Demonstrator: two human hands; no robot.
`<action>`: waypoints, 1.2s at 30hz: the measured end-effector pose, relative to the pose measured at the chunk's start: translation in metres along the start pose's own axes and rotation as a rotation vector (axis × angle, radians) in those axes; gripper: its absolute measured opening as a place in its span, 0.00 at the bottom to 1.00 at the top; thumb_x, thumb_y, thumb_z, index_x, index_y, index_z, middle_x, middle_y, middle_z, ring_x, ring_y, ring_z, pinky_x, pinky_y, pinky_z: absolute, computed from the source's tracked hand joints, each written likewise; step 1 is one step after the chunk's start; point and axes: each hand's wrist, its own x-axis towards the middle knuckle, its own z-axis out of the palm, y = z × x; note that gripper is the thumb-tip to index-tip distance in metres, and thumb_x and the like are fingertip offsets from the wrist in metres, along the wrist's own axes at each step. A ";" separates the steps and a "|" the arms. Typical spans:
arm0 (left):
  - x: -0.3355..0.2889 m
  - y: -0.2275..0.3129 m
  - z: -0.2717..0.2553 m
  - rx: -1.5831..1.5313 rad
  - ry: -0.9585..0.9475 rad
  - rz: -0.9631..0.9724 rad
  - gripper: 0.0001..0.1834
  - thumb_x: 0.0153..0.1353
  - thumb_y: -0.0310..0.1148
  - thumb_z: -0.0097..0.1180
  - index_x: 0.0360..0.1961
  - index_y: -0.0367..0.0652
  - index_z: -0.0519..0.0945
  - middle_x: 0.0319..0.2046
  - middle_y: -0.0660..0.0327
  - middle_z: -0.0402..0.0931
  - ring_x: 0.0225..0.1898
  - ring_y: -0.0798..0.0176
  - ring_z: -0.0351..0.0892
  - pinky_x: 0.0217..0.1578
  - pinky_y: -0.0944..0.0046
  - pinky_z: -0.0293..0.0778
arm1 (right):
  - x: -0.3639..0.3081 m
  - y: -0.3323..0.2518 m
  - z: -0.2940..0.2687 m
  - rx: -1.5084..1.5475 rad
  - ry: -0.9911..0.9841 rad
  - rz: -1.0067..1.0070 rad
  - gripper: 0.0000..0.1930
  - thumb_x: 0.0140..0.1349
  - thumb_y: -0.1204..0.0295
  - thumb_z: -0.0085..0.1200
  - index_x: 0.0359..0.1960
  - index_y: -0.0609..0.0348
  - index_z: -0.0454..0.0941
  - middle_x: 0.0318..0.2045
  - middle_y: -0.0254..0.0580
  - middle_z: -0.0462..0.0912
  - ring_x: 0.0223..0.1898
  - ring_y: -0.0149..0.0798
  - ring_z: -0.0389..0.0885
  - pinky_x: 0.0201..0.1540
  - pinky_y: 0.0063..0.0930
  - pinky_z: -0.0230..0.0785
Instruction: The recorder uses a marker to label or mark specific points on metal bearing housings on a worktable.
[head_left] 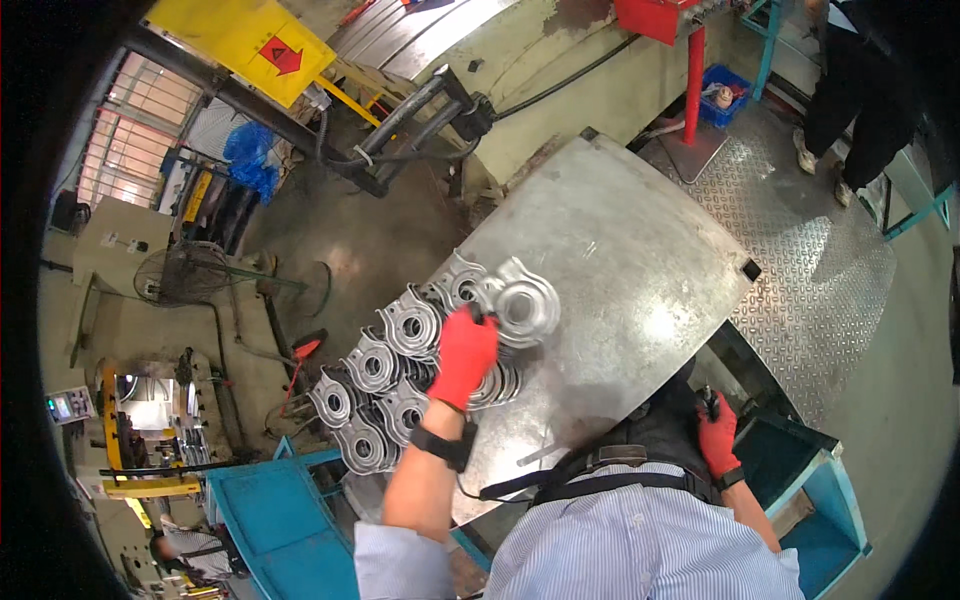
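Note:
My left hand [465, 357], in a red glove with dark fingertips, grips the edge of a round stamped metal part [522, 303]. The part is slightly blurred and has a ringed centre and a lobed rim. It is over the right side of several stacks of like metal parts [411, 327], which cover the table's left end. At my right side, off the table's near edge, my right hand [717, 438] is closed in a red glove. Something small and dark shows at its fingers, but I cannot make it out.
The metal-topped table [620, 240] has worn corners. Blue metal cabinets [275, 515] stand left and right of me. Beyond are a yellow sign [250, 45], a jointed pipe arm [420, 115], a fan [190, 273] and a red post [693, 90]. A person [860, 110] stands on tread plate.

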 end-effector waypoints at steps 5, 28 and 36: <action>0.061 -0.088 -0.024 0.130 0.033 -0.098 0.19 0.52 0.39 0.57 0.34 0.30 0.76 0.36 0.37 0.75 0.43 0.35 0.73 0.44 0.47 0.70 | -0.002 -0.010 -0.006 0.034 0.043 0.048 0.18 0.54 0.79 0.54 0.49 0.63 0.73 0.40 0.53 0.80 0.44 0.47 0.80 0.46 0.34 0.69; 0.061 -0.081 -0.029 0.520 -0.090 -0.189 0.24 0.51 0.52 0.58 0.30 0.37 0.80 0.34 0.44 0.79 0.39 0.41 0.77 0.41 0.48 0.73 | -0.006 0.003 -0.008 -0.049 0.013 0.184 0.21 0.55 0.67 0.58 0.50 0.61 0.72 0.44 0.57 0.78 0.48 0.56 0.74 0.52 0.43 0.65; 0.106 0.070 -0.071 0.267 0.180 0.254 0.22 0.51 0.51 0.59 0.25 0.39 0.74 0.26 0.46 0.76 0.32 0.41 0.76 0.32 0.48 0.70 | 0.013 0.006 -0.038 0.235 0.115 0.278 0.16 0.51 0.72 0.57 0.43 0.64 0.76 0.36 0.54 0.81 0.40 0.52 0.80 0.44 0.36 0.70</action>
